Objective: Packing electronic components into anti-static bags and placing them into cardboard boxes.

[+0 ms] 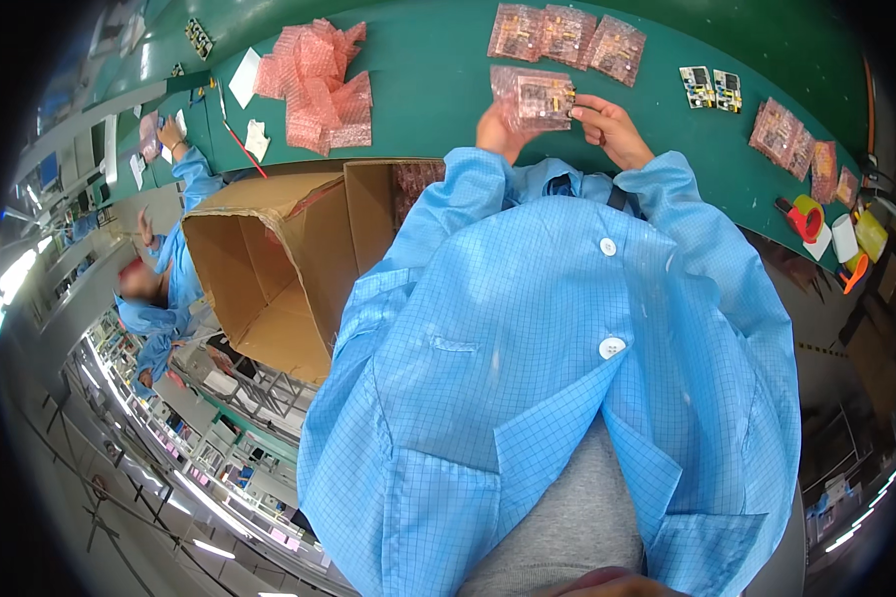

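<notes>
A pink bubble-wrap bag [508,90] with a circuit board [553,98] in it is held over the green table between my hands. My left hand [500,135] is closed on the bag's left side. From the right, the thumb and fingertips of my right hand [612,129] pinch the board's right edge, near the bag's mouth. Beyond my hands lies a row of wrapped circuit boards [567,37] in pink bags. To the right, two bare circuit boards [712,90] lie side by side.
Loose pink bubble-wrap bags [314,85] are heaped at the left on the green table [423,70]. An open cardboard box [269,269] stands by the near edge. More wrapped boards [782,139] and a red tape dispenser [801,217] sit far right. A co-worker [174,269] works at the left.
</notes>
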Motion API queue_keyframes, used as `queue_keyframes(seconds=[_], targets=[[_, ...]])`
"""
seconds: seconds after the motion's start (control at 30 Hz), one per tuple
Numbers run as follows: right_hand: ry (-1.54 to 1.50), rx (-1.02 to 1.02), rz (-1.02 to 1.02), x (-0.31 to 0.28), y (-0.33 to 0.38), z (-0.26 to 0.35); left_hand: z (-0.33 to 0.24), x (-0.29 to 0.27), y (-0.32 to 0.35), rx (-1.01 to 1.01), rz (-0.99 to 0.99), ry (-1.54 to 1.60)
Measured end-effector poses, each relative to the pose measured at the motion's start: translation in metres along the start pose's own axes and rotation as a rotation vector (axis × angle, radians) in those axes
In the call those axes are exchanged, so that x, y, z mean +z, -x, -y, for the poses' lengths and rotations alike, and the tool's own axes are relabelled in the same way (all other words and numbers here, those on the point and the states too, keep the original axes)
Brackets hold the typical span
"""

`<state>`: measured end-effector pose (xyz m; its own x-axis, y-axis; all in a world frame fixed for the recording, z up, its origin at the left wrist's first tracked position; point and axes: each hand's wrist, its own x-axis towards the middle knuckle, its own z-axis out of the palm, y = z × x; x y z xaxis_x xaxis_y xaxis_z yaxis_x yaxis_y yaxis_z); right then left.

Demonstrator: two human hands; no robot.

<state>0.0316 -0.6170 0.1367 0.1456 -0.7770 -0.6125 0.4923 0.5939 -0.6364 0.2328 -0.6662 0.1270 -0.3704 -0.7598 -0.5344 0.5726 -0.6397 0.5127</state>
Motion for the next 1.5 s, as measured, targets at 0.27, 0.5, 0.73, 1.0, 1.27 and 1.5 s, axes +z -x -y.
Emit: queue_keyframes(seconds=[0.27, 0.5, 0.73, 1.0, 1.27, 1.5], targets=[[0.042, 0.046, 0.159, 0.003, 0.003, 0.001, 0.010, -0.009, 0.010, -0.297, 0.130, -0.132], [0.086, 0.027, 0.194, 0.009, 0.003, 0.006, 0.021, -0.014, -0.001, -0.108, 0.207, -0.447], [0.069, -0.098, -0.004, 0.033, 0.008, 0.008, 0.051, -0.010, -0.018, 0.081, 0.009, -0.410], [0.237, -0.093, -0.128, 0.059, -0.007, 0.018, 0.054, -0.003, -0.018, 0.351, -0.065, -0.688], [0.180, -0.098, -0.107, 0.055, -0.027, 0.012, 0.030, -0.003, -0.014, -0.154, 0.141, 0.143], [0.333, -0.042, 0.032, 0.070, -0.043, 0.028, 0.039, -0.024, -0.043, 0.070, -0.092, -0.061]])
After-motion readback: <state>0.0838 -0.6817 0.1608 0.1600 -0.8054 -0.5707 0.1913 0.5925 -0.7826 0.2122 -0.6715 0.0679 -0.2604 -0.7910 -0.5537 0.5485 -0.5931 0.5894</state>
